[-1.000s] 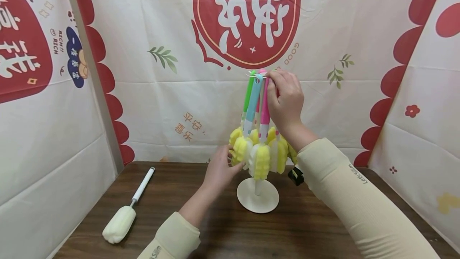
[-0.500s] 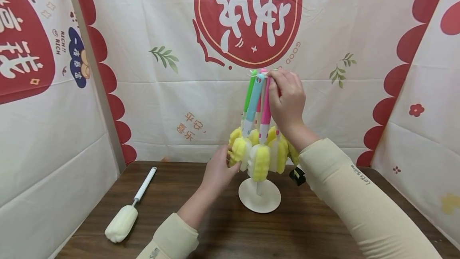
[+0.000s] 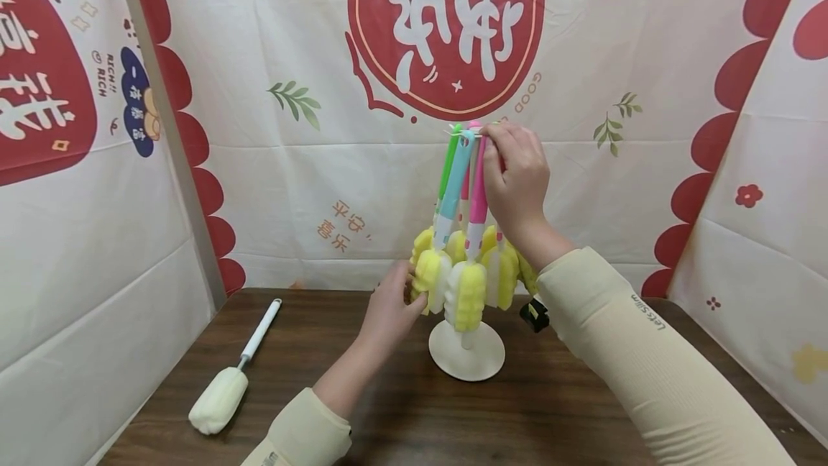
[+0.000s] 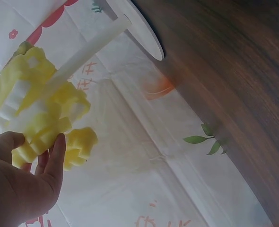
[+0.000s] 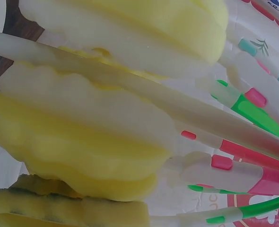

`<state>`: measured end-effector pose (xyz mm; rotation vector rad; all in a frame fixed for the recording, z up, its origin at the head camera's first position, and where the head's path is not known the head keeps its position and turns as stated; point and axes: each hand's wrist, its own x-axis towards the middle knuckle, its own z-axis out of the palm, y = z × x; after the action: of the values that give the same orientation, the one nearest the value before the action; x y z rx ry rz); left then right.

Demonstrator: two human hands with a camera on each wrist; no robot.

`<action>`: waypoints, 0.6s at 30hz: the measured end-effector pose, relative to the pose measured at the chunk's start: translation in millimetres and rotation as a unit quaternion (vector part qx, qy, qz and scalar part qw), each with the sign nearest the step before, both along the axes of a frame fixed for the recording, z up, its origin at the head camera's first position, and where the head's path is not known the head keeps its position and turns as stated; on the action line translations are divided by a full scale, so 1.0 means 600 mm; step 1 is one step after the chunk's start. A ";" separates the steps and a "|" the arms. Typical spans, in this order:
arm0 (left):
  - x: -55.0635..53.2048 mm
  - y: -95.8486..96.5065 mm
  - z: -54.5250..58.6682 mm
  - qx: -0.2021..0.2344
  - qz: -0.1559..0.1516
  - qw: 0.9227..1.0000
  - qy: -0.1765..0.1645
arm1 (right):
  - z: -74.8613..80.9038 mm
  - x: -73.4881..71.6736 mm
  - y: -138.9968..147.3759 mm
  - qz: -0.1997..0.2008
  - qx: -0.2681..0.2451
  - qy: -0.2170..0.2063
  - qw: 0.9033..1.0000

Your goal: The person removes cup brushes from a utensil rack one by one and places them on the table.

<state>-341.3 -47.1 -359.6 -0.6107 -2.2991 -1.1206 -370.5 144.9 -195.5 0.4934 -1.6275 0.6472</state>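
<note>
Several sponge bottle brushes hang by their handles from a white round-based stand (image 3: 467, 358). In the head view my left hand (image 3: 388, 308) holds the yellow-and-white sponge head of the blue-handled brush (image 3: 456, 180); the left wrist view shows thumb and fingers on the yellow sponge (image 4: 45, 130). My right hand (image 3: 519, 171) grips the top of the stand beside the pink-handled brush (image 3: 478, 196); its fingertips are partly hidden. Close up in the right wrist view are the stand's pole (image 5: 144, 92) and a yellow-and-white sponge head (image 5: 82, 127).
A separate white bottle brush (image 3: 220, 400) lies on the left of the dark wooden table (image 3: 310, 351). A small black object (image 3: 535, 315) sits behind my right forearm. Printed white cloth (image 3: 336, 92) hangs behind and at both sides.
My left hand has shifted slightly left and down. The blue-handled brush's sponge end has swung a little left with it. My right hand stays at the stand's top.
</note>
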 end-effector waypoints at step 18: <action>0.008 -0.004 0.002 0.020 -0.001 1.000 0.016 | 0.002 0.002 0.003 -0.009 0.019 0.006 1.000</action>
<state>-336.4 -49.7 -358.3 -0.6122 -2.2434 -1.1471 -369.5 146.5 -194.4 0.5098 -1.6340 0.5993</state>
